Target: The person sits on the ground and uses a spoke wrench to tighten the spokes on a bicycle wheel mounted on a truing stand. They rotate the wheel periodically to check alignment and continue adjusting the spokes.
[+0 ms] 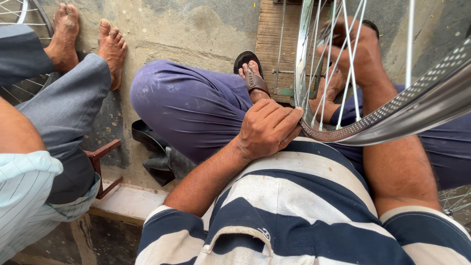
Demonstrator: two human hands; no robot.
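Note:
A shiny metal bicycle wheel rim [392, 118] with thin spokes [343, 64] stands upright over my lap. My left hand [267, 128] grips the rim's near edge, fingers curled on it just above my striped shirt. Farther off, my right hand [360, 49] reaches among the spokes with its fingers closed around them; what the fingertips pinch is hidden. My legs in dark blue trousers [191, 108] lie under the wheel, and one foot wears a brown sandal [252, 73].
Another person sits at the left in grey trousers [64, 113], bare feet [88, 41] on the concrete floor. A wooden board [274, 34] lies ahead. Black rubber [157, 157] and a small reddish stool frame [105, 167] sit at lower left. Another wheel [29, 14] shows top left.

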